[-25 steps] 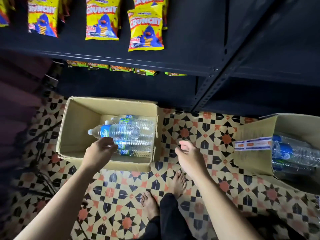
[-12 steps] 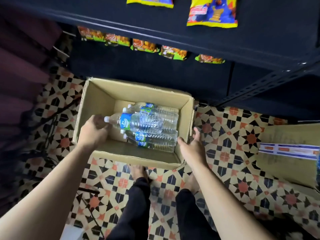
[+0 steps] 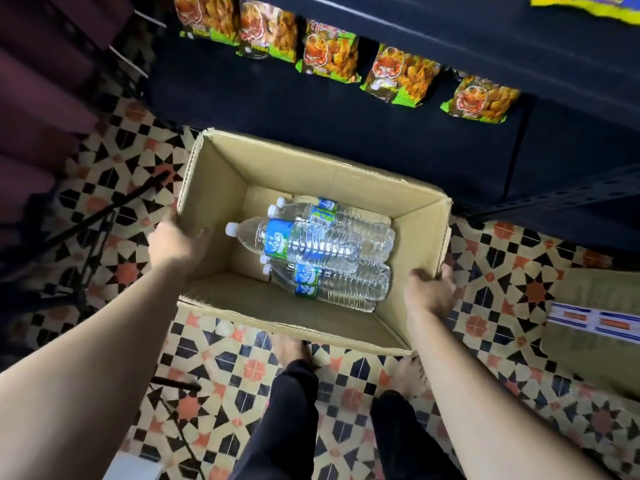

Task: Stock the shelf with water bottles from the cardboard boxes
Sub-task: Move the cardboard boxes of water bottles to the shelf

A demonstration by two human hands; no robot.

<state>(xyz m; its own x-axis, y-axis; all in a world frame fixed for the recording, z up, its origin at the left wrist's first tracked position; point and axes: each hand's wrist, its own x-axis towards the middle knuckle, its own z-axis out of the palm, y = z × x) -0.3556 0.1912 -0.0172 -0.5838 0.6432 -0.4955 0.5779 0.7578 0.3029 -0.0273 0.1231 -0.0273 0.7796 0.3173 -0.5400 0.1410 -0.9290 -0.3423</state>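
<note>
An open cardboard box [image 3: 221,174] sits over the patterned floor in front of the dark shelf [image 3: 398,140]. Several clear water bottles [image 3: 322,247] with white caps and blue-green labels lie on their sides inside it, stacked toward the right. My left hand [image 3: 176,244] grips the box's left wall, thumb inside the rim. My right hand [image 3: 429,292] clasps the right wall near its front corner. Whether the box is off the floor I cannot tell.
Snack bags [image 3: 329,50] hang in a row along the shelf above the box. A second cardboard box [image 3: 595,296] with a striped label lies at the right edge. Black metal legs [image 3: 104,216] cross the floor at left. My bare feet [image 3: 291,348] stand just behind the box.
Both hands have moved out from near the bottles to the box's two side walls and closed on them. The view has dropped closer to the box.
</note>
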